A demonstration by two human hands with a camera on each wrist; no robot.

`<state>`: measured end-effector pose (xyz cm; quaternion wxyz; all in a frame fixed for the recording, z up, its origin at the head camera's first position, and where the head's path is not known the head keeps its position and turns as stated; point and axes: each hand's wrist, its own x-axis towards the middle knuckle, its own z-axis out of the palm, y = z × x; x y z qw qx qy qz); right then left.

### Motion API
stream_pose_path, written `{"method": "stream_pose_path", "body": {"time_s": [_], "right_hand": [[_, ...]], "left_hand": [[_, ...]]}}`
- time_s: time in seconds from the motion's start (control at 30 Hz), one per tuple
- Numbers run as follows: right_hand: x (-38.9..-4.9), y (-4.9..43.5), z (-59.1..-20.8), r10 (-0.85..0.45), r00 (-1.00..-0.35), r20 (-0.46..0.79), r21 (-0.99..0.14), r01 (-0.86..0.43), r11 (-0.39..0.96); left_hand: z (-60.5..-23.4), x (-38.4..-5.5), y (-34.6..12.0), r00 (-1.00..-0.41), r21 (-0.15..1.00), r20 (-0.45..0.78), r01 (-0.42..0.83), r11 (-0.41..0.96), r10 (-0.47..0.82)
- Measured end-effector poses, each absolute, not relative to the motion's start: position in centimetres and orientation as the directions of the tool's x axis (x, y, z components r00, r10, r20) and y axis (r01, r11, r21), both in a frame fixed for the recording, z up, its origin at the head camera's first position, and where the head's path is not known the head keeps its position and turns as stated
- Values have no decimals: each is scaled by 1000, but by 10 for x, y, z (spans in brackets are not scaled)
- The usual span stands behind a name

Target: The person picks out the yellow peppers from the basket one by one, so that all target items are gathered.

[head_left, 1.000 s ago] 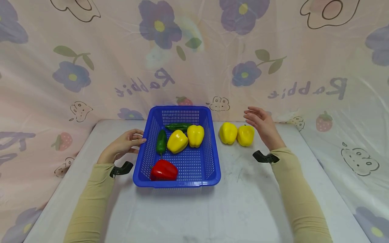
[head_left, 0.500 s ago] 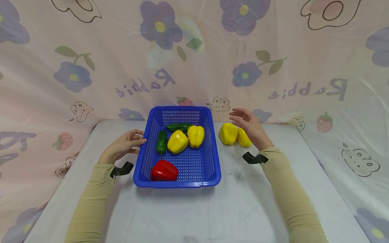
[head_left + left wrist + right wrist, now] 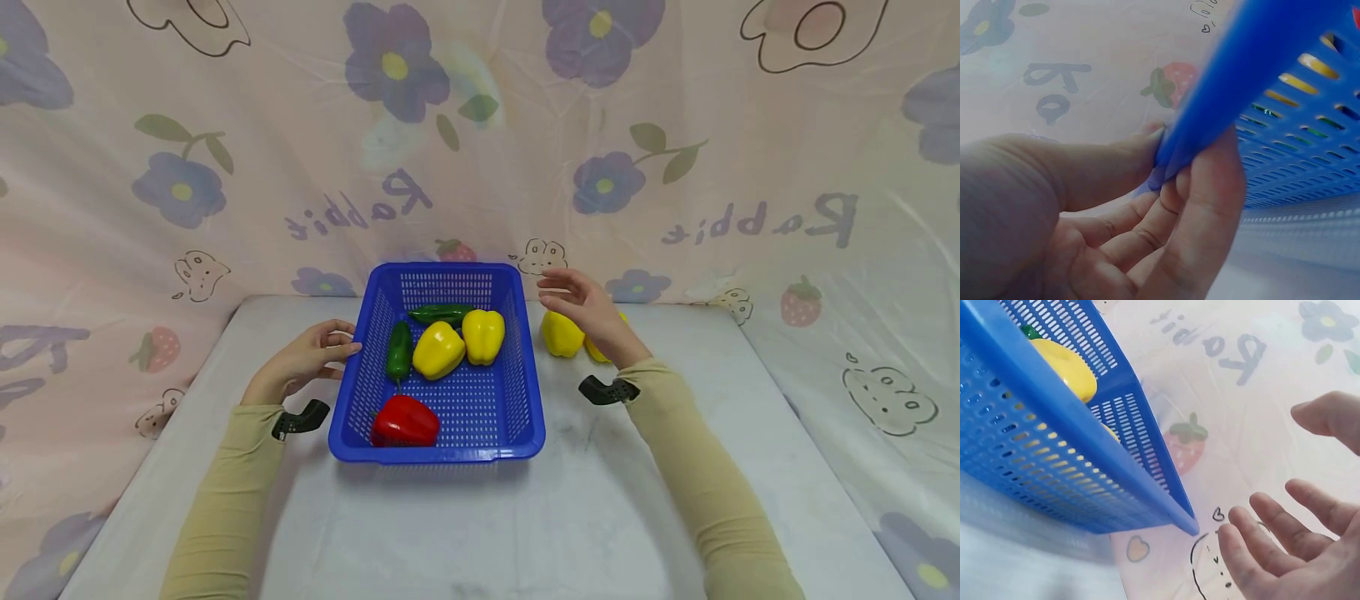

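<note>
My left hand (image 3: 303, 362) holds the left rim of a blue plastic basket (image 3: 450, 455); in the left wrist view the thumb and fingers (image 3: 1210, 187) pinch that rim. Inside the basket lie two yellow bell peppers (image 3: 438, 351), a red bell pepper (image 3: 406, 422) near the front, and two long green peppers (image 3: 399, 351). My right hand (image 3: 596, 318) is above the table just right of the basket, fingers spread and holding nothing. Beneath it are a yellow bell pepper (image 3: 562, 336) and another yellow bell pepper (image 3: 596, 351), mostly hidden by the hand.
The basket stands on a white-covered table (image 3: 480, 533). A patterned curtain (image 3: 480, 167) with flowers and rabbits hangs behind the table and along both sides. Black wrist mounts (image 3: 300, 418) sit at both cuffs.
My right hand has moved left over the two yellow bell peppers toward the basket's right rim, covering more of the right one. The left hand and basket have stayed in place.
</note>
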<state>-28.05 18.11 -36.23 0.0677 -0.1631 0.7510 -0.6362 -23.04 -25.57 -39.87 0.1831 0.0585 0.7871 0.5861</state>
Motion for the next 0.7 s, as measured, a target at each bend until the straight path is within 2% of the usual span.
{"method": "stream_pose_path", "body": {"time_s": [0.53,0.7], "right_hand": [[-281,150,-358,-467,-873,140,-957,-241,163],[-280,139,-358,-485,-867,117,-949,-242,202]], "left_hand": [[-399,-232,-256,-923,941,-227,-126,314,310],[-399,-232,-257,-920,943,-229,-129,306,317]]}}
